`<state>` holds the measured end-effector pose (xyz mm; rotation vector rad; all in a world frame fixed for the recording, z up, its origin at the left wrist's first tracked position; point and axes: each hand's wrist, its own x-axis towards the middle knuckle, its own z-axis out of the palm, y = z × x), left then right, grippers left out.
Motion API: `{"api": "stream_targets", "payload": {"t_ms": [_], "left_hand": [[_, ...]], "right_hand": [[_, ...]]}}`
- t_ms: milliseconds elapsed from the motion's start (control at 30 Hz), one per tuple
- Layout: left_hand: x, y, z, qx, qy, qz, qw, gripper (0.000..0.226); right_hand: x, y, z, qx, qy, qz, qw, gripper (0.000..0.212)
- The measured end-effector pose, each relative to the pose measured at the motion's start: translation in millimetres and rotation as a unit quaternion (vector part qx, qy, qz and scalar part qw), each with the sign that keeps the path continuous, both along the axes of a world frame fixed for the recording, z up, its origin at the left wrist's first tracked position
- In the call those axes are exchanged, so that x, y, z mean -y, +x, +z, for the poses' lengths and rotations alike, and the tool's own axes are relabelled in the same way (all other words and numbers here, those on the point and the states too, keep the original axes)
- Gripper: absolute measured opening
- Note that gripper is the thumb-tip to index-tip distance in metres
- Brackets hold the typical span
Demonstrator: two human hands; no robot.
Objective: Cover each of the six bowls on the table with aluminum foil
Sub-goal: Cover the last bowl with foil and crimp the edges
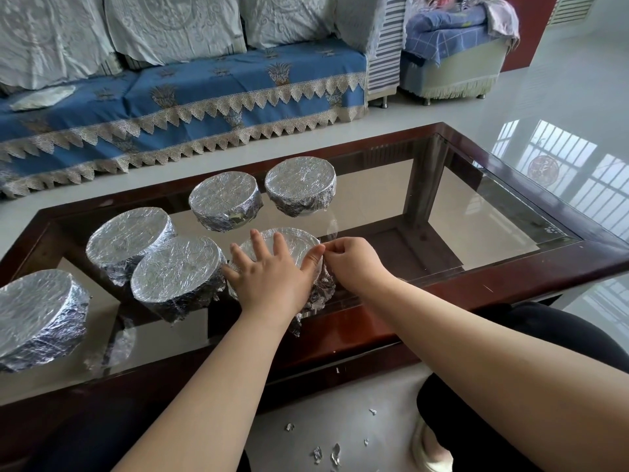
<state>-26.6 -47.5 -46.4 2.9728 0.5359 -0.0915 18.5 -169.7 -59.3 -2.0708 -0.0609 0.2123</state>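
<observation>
The person sits at the near long edge of a glass-topped coffee table (531,267) with a dark wooden frame, both bare forearms reaching forward over it. The left hand (272,274) lies palm down on top of the nearest bowl (296,240), its fingers straight and spread wide across the foil lid, the thumb stretched out toward the right rim; it presses flat and grips nothing. The right hand (350,258) comes in from the right side with the wrist slightly bent, fingers curled inward, pinching the foil edge at the bowl's right rim, right beside the left thumb tip. The foil on this bowl is smooth on top and crumpled down the side facing the person. Five other bowls stand on the glass, each wrapped in foil over the top and down the sides: one at the far left edge (34,318), two touching each other left of the hands (129,243) (177,270), and two farther back toward the sofa (223,199) (301,185), set just beside each other. Small torn foil scraps (326,454) lie on the pale floor between the person's knees. Behind the table stands a sofa (204,97) with a blue patterned cover and lace trim.
</observation>
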Motion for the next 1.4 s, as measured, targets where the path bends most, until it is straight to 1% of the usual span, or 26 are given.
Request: {"api": "stream_targets", "payload": {"t_ms": [100,267,400,500,600,700,767,867,900,967,1000,1100,1167,1267,1333,1400], "left_hand": [[0,0,0,0.000,0.004,0.001,1.000,0.099],[-1,1,-2,0.002,0.010,-0.002,1.000,0.088],[-1,1,-2,0.004,0.014,0.000,1.000,0.083],[0,1,0,-0.003,0.011,0.001,1.000,0.082],[0,0,1,-0.012,-0.001,-0.002,1.000,0.084],[-4,0,9,-0.031,-0.028,-0.005,0.999,0.090],[-8,-4,16,-0.043,-0.023,-0.013,0.999,0.089],[-12,-16,21,-0.047,0.041,-0.034,0.998,0.086],[-12,-19,21,-0.048,0.063,-0.040,0.996,0.087],[-13,-18,16,-0.041,0.090,-0.062,0.993,0.090],[-14,-15,14,-0.031,0.092,-0.090,0.991,0.091],[-19,-4,8,-0.008,0.069,-0.207,0.976,0.089],[-20,0,4,-0.009,0.048,-0.247,0.968,0.087],[-19,2,1,-0.021,0.008,-0.245,0.969,0.087],[-19,2,0,-0.029,-0.003,-0.239,0.971,0.089],[-19,2,0,-0.031,-0.003,-0.233,0.972,0.091]], "right_hand": [[2,-10,3,-0.007,0.028,0.007,1.000,0.029],[-7,-22,-7,0.062,0.019,-0.015,0.998,0.031],[-9,-25,-10,0.102,0.006,-0.006,0.995,0.028],[-11,-23,-15,0.116,-0.008,0.001,0.993,0.025],[-14,-19,-21,0.111,-0.022,0.008,0.994,0.022],[-13,-12,-19,0.110,-0.033,0.029,0.993,0.025],[-7,-5,-12,0.111,-0.037,0.040,0.992,0.026],[1,7,-3,0.087,-0.015,0.043,0.995,0.036],[3,10,-2,0.084,-0.008,0.047,0.995,0.035],[5,14,-2,0.080,-0.002,0.058,0.995,0.027],[5,14,-3,0.076,0.004,0.060,0.995,0.023],[3,16,-5,0.062,0.038,0.057,0.996,0.018],[3,18,-8,0.047,0.066,0.058,0.995,0.021],[7,18,-11,-0.011,0.119,0.048,0.992,0.025],[11,14,-13,-0.044,0.148,0.034,0.987,0.026],[13,7,-13,-0.131,0.215,0.028,0.967,0.024]]}}
